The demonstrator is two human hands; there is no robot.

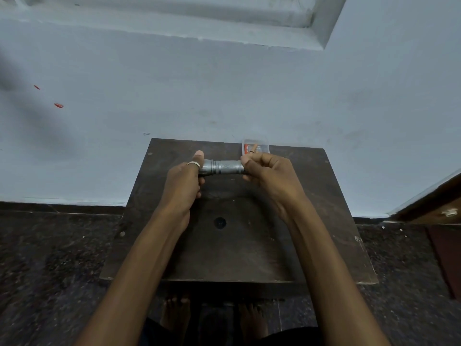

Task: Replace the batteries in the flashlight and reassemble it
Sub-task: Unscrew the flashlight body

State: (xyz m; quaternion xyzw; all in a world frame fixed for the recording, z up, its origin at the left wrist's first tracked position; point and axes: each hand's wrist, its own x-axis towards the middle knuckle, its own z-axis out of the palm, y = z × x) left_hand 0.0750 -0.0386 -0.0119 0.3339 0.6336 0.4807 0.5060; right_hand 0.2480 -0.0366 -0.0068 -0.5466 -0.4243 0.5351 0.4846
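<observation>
Head view: the flashlight [225,167] is held level above the far part of the dark surface [324,221]. The left hand [183,182] wraps its head end, fingers [199,158] pressed around it; the right hand [268,174] pinches the tail end. A slip of either grip during twisting could probably drop a cap or the batteries onto the floor [50,258]. A clear pack [255,146] lies just beyond the flashlight, at the far edge. A dark hole [220,222] sits nearer the person; nothing blocks the hands.
</observation>
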